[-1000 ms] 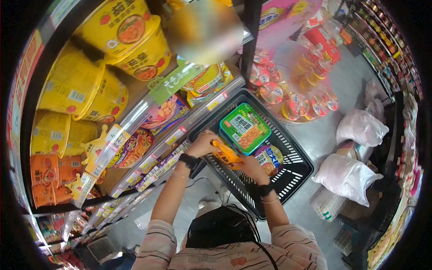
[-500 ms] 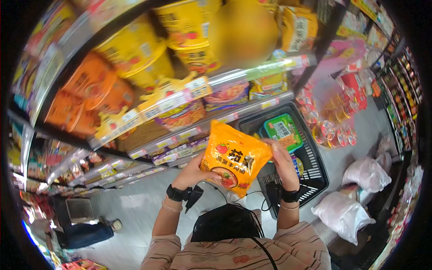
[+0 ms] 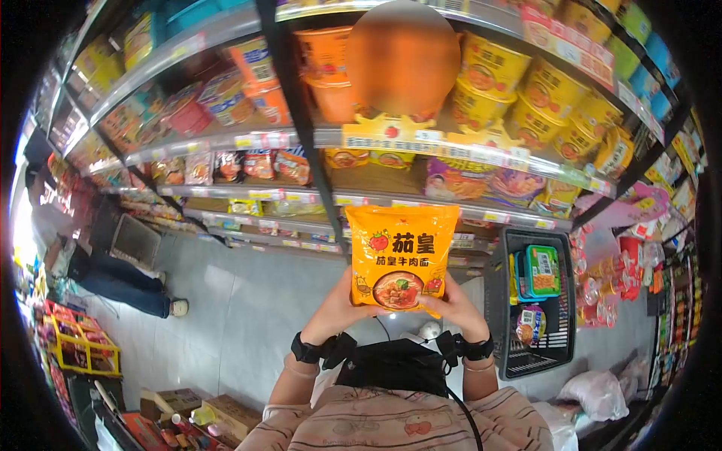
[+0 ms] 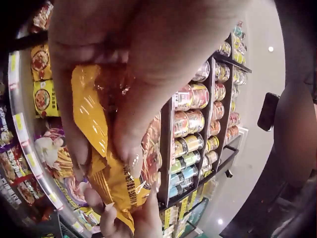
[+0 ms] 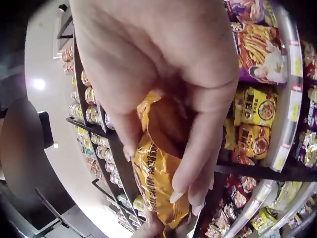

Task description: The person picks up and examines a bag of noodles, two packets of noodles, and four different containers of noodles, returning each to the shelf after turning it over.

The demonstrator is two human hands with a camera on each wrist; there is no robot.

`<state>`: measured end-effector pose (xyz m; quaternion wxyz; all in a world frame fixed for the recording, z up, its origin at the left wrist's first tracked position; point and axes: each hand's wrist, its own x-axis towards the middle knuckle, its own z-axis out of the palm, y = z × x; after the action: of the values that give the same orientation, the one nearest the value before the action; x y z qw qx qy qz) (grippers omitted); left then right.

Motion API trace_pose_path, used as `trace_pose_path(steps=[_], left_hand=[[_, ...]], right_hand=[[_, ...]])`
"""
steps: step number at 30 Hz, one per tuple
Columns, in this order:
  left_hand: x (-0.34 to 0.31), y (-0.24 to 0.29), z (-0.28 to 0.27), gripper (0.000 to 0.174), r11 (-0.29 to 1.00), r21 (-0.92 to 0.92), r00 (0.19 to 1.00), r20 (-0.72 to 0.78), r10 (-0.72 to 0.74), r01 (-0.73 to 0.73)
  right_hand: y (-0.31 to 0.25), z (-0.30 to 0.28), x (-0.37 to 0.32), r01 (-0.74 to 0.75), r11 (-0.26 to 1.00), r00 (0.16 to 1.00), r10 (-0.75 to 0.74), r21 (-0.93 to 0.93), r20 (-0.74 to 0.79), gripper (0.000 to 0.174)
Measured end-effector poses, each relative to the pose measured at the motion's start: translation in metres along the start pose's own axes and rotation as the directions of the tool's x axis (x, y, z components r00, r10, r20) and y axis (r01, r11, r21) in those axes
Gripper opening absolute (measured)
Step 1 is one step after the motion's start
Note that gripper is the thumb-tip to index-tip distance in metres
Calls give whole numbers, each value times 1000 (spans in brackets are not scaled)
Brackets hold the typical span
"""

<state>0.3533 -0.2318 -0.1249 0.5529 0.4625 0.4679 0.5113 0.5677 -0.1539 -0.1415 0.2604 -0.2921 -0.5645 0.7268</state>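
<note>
Shelving (image 3: 308, 135) fills the far side, stocked with bowls and bags of noodles; the near packet overlaps its lower tiers in the head view.

Black basket (image 3: 535, 364) to the right, past the right hand and apart from the packet; that hand is the nearer of the two to it.

Orange noodle packet (image 3: 402, 248) in front of the chest, between the hands, touching both. Printed face toward the wearer, lettering right way up. Outline close to square, so long axis hard to call; its side edges run away from the body.

Left hand (image 3: 338, 301) grips the lower left corner, right hand (image 3: 462, 310) the lower right. Neither is nearer; grip looks even. Thumbs on the front, fingers round behind, so turning it probably depends on both wrists together.
</note>
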Motion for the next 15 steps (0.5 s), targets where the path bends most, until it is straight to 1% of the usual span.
trace_pose_path(steps=[1, 4, 5, 8, 9, 11, 14, 15], left_hand=[[-10, -1, -9, 80, 1000, -13, 1000, -27, -10, 10], [-30, -11, -30, 78, 998, -55, 996, -85, -41, 36], [-35, -15, -36, 77, 997, -65, 995, -93, -48, 42], [-42, -14, -45, 76, 993, -105, 994, -96, -56, 46], [-41, -13, -46, 76, 992, -120, 994, -91, -56, 45], [-37, -13, -47, 75, 996, -83, 996, -74, -40, 34], [-28, -10, -51, 74, 1000, 7, 998, -53, -22, 22], [-25, -9, -51, 74, 999, 38, 998, -53, -15, 17]], right_hand=[[2, 10, 2, -18, 1000, 999, 18, -6, 28, 71], [14, 34, 10, 119, 990, 985, -108, -78, 133, 80], [15, 40, 12, 80, 993, 989, -68, -86, 131, 84], [12, 50, 17, -105, 992, 992, 110, -72, 66, 81], [12, 50, 19, -59, 993, 995, 66, -101, 73, 79], [15, 49, 23, 32, 987, 996, -18, -157, 86, 75], [8, 42, 28, 71, 966, 991, -41, -249, 125, 72], [8, 38, 31, 8, 981, 993, 16, -196, 120, 71]])
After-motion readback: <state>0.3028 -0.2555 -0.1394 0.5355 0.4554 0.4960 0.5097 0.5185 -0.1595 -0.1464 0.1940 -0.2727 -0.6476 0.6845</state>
